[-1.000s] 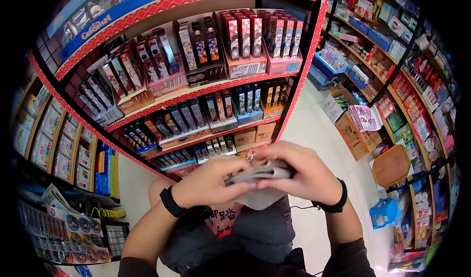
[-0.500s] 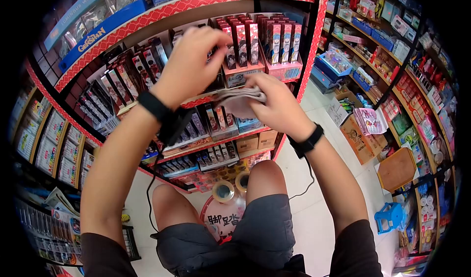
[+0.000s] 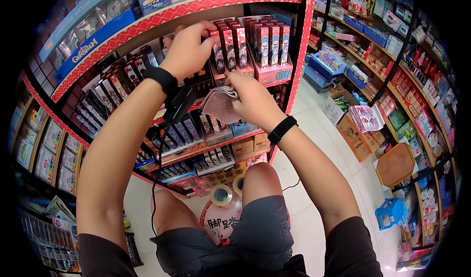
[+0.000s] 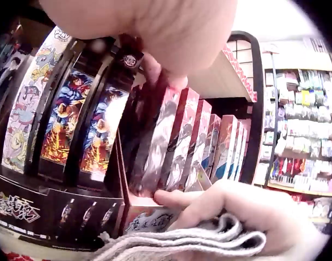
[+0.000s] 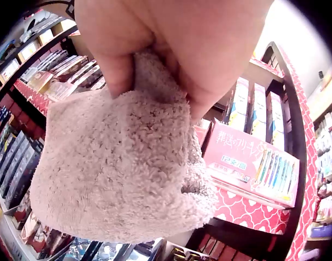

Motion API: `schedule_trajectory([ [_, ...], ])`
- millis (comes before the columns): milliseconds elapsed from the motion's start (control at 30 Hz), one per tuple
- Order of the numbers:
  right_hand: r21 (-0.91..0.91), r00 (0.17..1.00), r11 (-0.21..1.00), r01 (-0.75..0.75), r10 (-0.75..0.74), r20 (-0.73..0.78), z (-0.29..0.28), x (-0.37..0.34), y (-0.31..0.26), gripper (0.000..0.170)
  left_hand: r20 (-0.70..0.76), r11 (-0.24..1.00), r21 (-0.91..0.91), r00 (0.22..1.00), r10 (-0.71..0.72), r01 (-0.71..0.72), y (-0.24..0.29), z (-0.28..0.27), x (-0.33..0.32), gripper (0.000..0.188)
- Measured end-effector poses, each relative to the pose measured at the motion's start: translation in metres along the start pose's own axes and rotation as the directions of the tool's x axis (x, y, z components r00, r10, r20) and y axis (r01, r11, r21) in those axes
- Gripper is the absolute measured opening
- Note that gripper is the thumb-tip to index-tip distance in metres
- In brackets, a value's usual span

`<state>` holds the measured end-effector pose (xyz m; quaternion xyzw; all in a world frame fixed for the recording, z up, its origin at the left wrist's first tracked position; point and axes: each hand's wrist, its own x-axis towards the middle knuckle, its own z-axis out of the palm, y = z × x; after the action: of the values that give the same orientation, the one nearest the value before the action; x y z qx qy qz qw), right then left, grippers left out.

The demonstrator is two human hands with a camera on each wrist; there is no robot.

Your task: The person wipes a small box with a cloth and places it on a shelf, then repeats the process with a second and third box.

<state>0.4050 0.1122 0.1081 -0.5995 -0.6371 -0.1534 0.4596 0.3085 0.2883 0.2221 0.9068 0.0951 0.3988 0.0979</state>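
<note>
My left hand [image 3: 187, 51] reaches to the upper shelf and pinches the top of a slim red box [image 4: 157, 149], the leftmost of a row with dark-haired figures printed on them. These boxes stand upright in an open display carton [image 4: 141, 217]. My right hand [image 3: 257, 103] grips a folded, fluffy greyish-pink cloth [image 5: 117, 168], which hangs below the fingers in front of the shelf edge. In the left wrist view, a right fingertip [image 4: 163, 197] reaches the foot of the same slim box.
To the left stand dark slim boxes [image 4: 103, 130] in a black carton; to the right is a pink carton [image 5: 247, 157] of similar boxes. Red patterned trim [image 3: 162, 17] edges the shelf. A round stool [image 3: 208, 213] with tape rolls [image 3: 222, 195] sits between the knees.
Both hands have left the lap, where they were folding the cloth, and moved up to the shelf. The left hand has let go of the cloth and moved onto the slim red box.
</note>
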Motion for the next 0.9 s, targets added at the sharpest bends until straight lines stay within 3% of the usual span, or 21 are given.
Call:
schedule_trajectory([
  [67, 0.013, 1.000, 1.000, -0.013, 0.013, 0.001, 0.000, 0.001, -0.001, 0.020, -0.098, 0.995, -0.101, 0.995, 0.000, -0.010, 0.000, -0.004, 0.008, 0.037],
  [100, 0.019, 1.000, 1.000, -0.021, 0.021, 0.000, 0.000, 0.001, -0.002, 0.019, -0.053, 0.994, -0.100, 0.997, -0.048, 0.043, 0.011, -0.020, 0.010, 0.039],
  [200, 0.031, 0.999, 0.999, -0.039, 0.039, 0.013, -0.003, 0.001, -0.004, 0.019, -0.131, 0.941, -0.332, 0.991, 0.024, -0.067, 0.013, -0.015, -0.008, 0.035],
  [333, 0.045, 0.996, 0.995, -0.086, 0.084, 0.043, -0.005, 0.000, -0.002, 0.025, -0.316, 0.921, -0.100, 0.890, 0.329, -0.376, 0.035, -0.024, -0.043, 0.031],
  [400, 0.043, 0.989, 0.992, -0.115, 0.110, 0.103, -0.008, 0.000, 0.001, 0.035, -0.410, 0.834, 0.069, 0.747, 0.524, -0.547, 0.056, -0.038, -0.061, 0.030],
  [467, 0.125, 0.993, 0.985, -0.117, 0.111, 0.048, -0.016, -0.004, -0.001, 0.026, -0.436, 0.802, 0.115, 0.696, 0.571, -0.586, 0.073, -0.056, -0.085, 0.031],
  [533, 0.180, 0.997, 0.981, -0.072, 0.073, -0.002, -0.030, -0.018, -0.025, 0.026, -0.480, 0.867, -0.088, 0.784, 0.394, -0.490, 0.089, -0.075, -0.146, 0.033],
  [567, 0.213, 0.993, 0.976, -0.052, 0.073, -0.090, -0.031, -0.029, -0.032, 0.026, -0.442, 0.874, -0.318, 0.873, 0.205, -0.367, 0.100, -0.081, -0.173, 0.035],
  [600, 0.250, 0.980, 0.952, -0.177, 0.195, -0.049, -0.038, -0.041, -0.047, 0.023, -0.358, 0.818, -0.530, 0.933, 0.023, -0.224, 0.110, -0.083, -0.198, 0.037],
  [667, 0.464, 0.903, 0.786, -0.408, 0.422, 0.079, -0.046, -0.072, -0.067, 0.021, -0.208, 0.671, -0.740, 0.930, -0.302, 0.053, 0.124, -0.083, -0.250, 0.036],
  [733, 0.578, 0.787, 0.570, -0.584, 0.571, 0.232, -0.051, -0.107, -0.090, 0.020, -0.063, 0.554, -0.778, 0.841, -0.538, 0.296, 0.124, -0.076, -0.302, 0.037],
  [767, 0.660, 0.710, 0.392, -0.641, 0.629, 0.316, -0.048, -0.124, -0.104, 0.019, -0.055, 0.496, -0.779, 0.747, -0.663, 0.383, 0.134, -0.067, -0.312, 0.037],
  [800, 0.599, 0.704, 0.440, -0.669, 0.635, 0.319, -0.045, -0.145, -0.112, 0.019, 0.090, 0.226, -0.874, 0.602, -0.794, 0.429, 0.143, -0.059, -0.321, 0.036],
  [833, 0.541, 0.718, 0.502, -0.675, 0.615, 0.326, -0.040, -0.162, -0.116, 0.020, 0.183, 0.137, -0.872, 0.572, -0.800, 0.470, 0.137, -0.049, -0.338, 0.035],
  [900, 0.622, 0.737, 0.438, -0.649, 0.564, 0.373, -0.032, -0.176, -0.147, 0.022, 0.353, -0.025, -0.826, 0.481, -0.803, 0.564, 0.144, -0.046, -0.358, 0.035],
])
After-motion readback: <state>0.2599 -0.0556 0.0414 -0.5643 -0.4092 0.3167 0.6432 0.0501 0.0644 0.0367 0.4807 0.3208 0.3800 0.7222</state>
